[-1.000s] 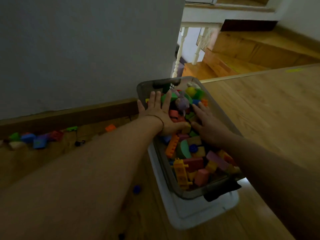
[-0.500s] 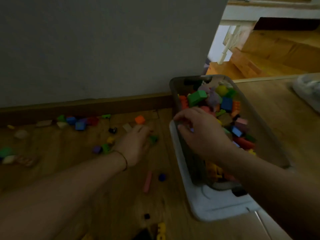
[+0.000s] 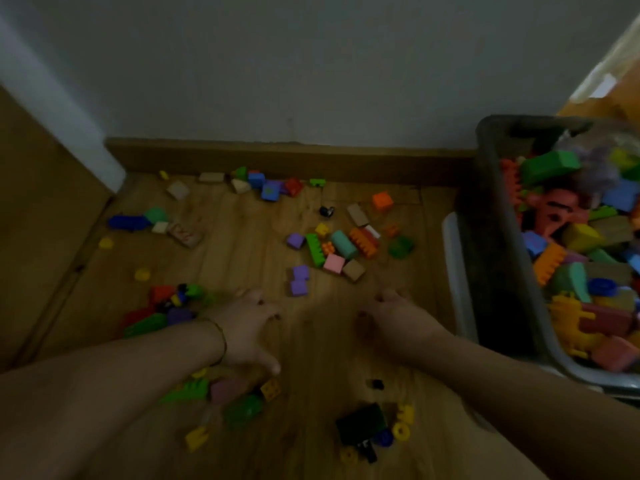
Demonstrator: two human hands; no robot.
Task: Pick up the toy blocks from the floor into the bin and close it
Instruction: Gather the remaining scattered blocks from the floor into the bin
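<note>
Several coloured toy blocks lie scattered on the wooden floor, with one cluster in the middle and another at the left. The grey bin, piled with blocks, stands at the right. My left hand hovers low over the floor with fingers loosely spread and holds nothing. My right hand hangs beside it with fingers curled downward, apparently empty, just left of the bin.
A white lid lies under the bin. A wooden skirting board and grey wall bound the far side. A wooden panel stands at the left. More blocks lie near my arms.
Both hands have left the bin and come down over the floor to its left. My view has swung left and down toward the scattered blocks.
</note>
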